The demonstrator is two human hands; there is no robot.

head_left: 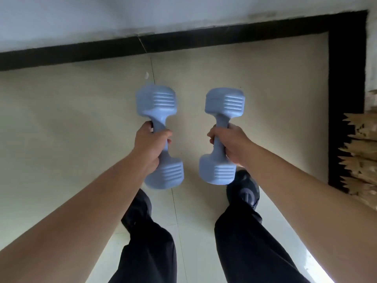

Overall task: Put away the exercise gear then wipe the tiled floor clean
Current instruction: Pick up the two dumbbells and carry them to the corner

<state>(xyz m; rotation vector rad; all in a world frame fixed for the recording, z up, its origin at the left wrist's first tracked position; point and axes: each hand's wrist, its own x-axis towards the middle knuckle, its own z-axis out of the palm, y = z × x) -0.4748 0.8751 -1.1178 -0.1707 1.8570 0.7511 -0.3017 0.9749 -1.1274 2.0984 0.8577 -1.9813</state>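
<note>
Two light blue dumbbells hang in the air above the cream tiled floor (pixel 81 119). My left hand (pixel 150 145) grips the handle of the left dumbbell (pixel 157 103), whose ends point away from me and towards me. My right hand (pixel 231 142) grips the handle of the right dumbbell (pixel 224 103) in the same way. The two dumbbells are side by side and apart, a short gap between them. My fingers hide the middle of each handle.
A black skirting band (pixel 204 35) runs along the white wall ahead and turns down the right side. A jagged pale wooden object (pixel 361 152) stands at the right edge. A small white scrap (pixel 146 74) lies on the floor. My dark-trousered legs and a shoe (pixel 244 190) are below.
</note>
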